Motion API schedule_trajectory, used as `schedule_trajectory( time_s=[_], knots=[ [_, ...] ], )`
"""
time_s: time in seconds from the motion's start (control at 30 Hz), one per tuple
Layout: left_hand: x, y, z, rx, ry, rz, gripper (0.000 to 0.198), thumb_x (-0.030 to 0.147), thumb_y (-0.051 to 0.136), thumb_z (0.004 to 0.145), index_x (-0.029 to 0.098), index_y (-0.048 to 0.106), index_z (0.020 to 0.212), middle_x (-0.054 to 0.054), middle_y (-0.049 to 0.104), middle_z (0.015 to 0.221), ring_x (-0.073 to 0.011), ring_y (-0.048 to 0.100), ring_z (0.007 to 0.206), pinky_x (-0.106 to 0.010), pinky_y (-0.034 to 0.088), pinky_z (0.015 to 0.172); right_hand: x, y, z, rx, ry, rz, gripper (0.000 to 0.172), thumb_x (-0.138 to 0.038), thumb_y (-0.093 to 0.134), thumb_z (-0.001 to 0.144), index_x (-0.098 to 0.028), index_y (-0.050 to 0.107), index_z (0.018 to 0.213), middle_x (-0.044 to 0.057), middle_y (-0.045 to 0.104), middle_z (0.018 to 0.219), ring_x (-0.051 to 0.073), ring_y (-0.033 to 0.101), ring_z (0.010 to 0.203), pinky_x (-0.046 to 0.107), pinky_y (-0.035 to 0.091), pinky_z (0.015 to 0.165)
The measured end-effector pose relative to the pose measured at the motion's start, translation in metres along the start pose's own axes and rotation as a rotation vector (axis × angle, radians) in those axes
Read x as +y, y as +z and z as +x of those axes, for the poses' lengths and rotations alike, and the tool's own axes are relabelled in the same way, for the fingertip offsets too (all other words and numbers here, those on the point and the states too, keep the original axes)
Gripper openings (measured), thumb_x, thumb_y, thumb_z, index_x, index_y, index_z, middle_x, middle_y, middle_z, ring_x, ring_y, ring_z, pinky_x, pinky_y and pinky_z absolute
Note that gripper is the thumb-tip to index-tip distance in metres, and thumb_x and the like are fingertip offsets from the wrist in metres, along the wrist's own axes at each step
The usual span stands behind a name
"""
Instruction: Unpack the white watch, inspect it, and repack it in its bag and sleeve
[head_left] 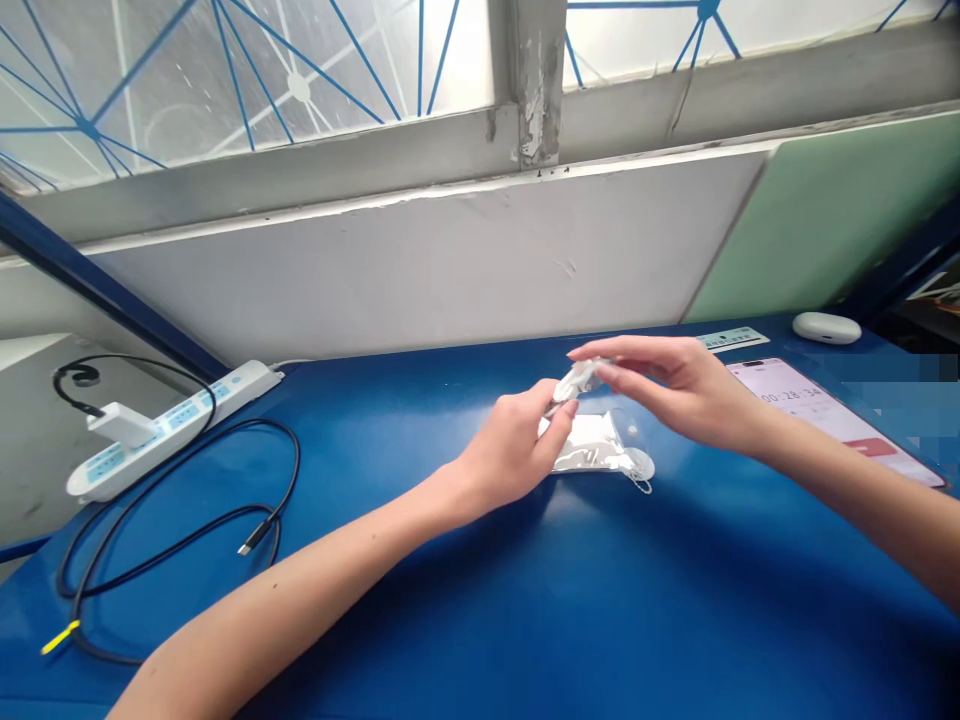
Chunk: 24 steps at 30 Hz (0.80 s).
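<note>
My left hand [514,445] pinches the lower end of a small white crumpled bundle [579,380], which looks like thin plastic or tissue; its exact kind does not show. At the bundle's upper right end, my right hand [686,390] has its fingertips and thumb closed on it. Just below both hands a clear plastic pouch [592,450] with something white inside lies on the blue table [450,620]. A short beaded chain [643,486] hangs from the pouch's right corner. My left fingers partly cover the pouch's left side.
To the left lies a white power strip [187,415] with a white charger [124,425] and a looped black cable [296,460]. On the right are a phone [817,410] showing a timer, a paper strip [733,340] and a white oval case [826,327]. A wall panel [420,270] borders the back.
</note>
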<state>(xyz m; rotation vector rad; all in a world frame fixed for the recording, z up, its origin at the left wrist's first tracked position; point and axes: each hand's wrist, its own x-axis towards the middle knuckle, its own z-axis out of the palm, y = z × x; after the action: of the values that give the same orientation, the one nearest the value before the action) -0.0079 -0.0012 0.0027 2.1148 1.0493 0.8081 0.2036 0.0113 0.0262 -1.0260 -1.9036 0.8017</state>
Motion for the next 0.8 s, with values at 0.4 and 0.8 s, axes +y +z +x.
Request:
schedule_trajectory(
  time_s=[0.4,0.8],
  knots=[
    [-0.016,0.023,-0.005,-0.017,0.191,0.243,0.028,0.028,0.048,0.1,0.019,0.066,0.119,-0.012,0.07,0.125,-0.0313,0.059,0.127,-0.05,0.037,0.113,0.03,-0.002,-0.041,-0.118,-0.082,-0.049,0.025,-0.031,0.066,0.091,-0.031,0.076,0.114,0.004,0.076,0.114,0.025,0.071,0.103,0.038,0.06,0.086],
    [-0.03,0.022,-0.006,-0.137,0.147,0.293,0.06,0.047,0.064,0.092,0.016,0.049,0.141,-0.019,0.057,0.141,-0.0367,0.055,0.129,-0.052,0.039,0.11,0.051,-0.028,-0.044,-0.11,-0.191,-0.231,0.023,-0.029,0.069,0.087,-0.031,0.079,0.108,0.006,0.078,0.106,0.026,0.074,0.092,0.04,0.062,0.081]
  ],
)
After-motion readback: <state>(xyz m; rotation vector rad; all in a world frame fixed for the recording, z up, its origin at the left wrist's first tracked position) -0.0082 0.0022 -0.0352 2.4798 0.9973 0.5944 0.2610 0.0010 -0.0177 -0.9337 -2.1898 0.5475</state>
